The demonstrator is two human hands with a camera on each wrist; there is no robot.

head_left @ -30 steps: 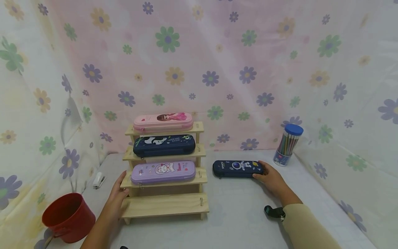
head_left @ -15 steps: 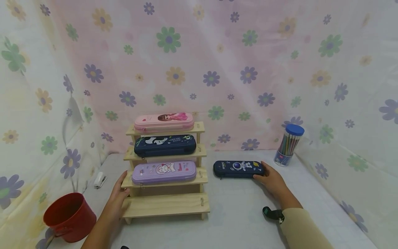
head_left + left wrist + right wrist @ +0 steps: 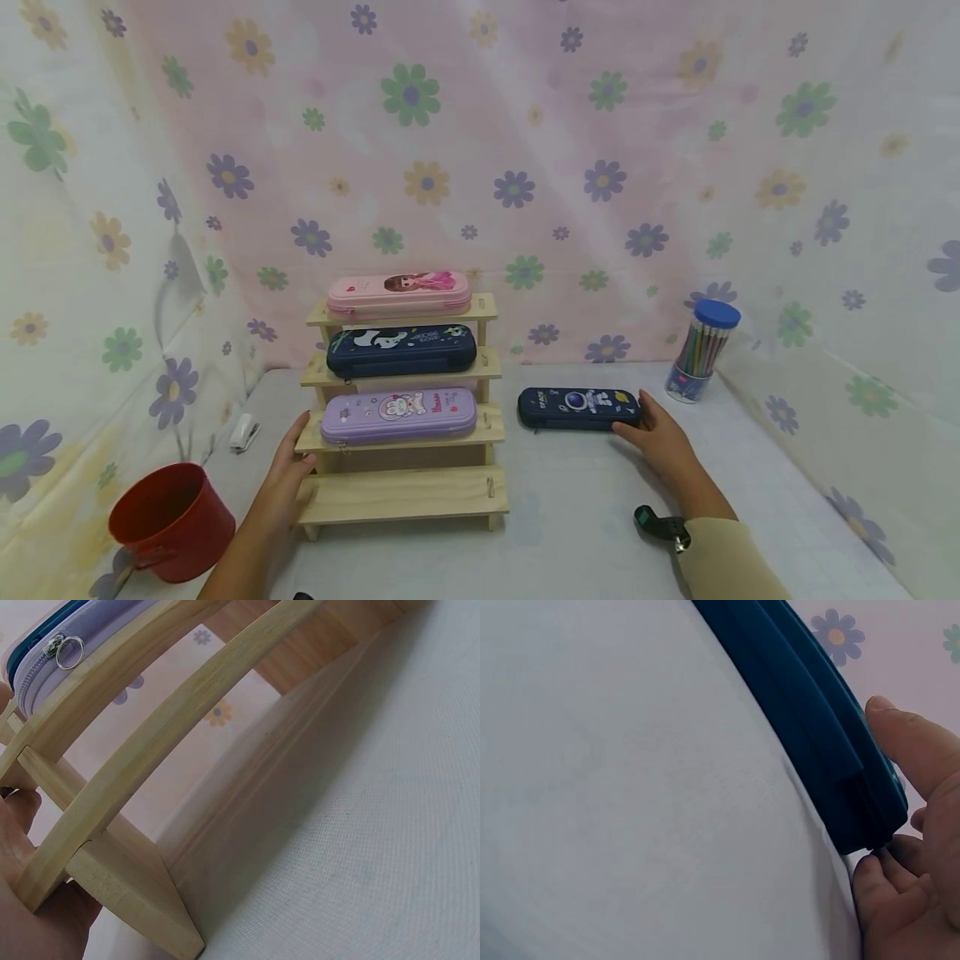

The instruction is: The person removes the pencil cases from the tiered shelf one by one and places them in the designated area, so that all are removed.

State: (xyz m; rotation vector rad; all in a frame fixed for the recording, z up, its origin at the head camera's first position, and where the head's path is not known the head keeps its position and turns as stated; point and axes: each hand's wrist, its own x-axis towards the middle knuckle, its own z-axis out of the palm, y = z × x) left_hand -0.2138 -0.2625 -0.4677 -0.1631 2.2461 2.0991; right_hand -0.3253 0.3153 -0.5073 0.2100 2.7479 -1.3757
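My left hand (image 3: 288,467) holds the left end of a wooden stepped rack (image 3: 405,496); in the left wrist view, fingers (image 3: 22,810) and palm wrap the end of its frame. On the rack's upper steps lie a pink pencil case (image 3: 397,294), a navy panda pencil case (image 3: 401,350) and a lilac pencil case (image 3: 397,415). The lowest step is bare. Right of the rack, a navy astronaut pencil case (image 3: 577,408) lies on the table. My right hand (image 3: 663,437) grips its right end, thumb on one side, with curled fingers (image 3: 877,892) at its lower edge.
A red bucket (image 3: 172,525) stands at the left front, and a white stapler (image 3: 243,433) lies behind it. At the back right is a clear tub of pencils (image 3: 699,350) with a blue lid. Flowered cloth (image 3: 480,167) walls the table on three sides.
The head view has drifted slightly, so everything sits a little further right in it. Both hands keep their places on the rack and the astronaut pencil case.
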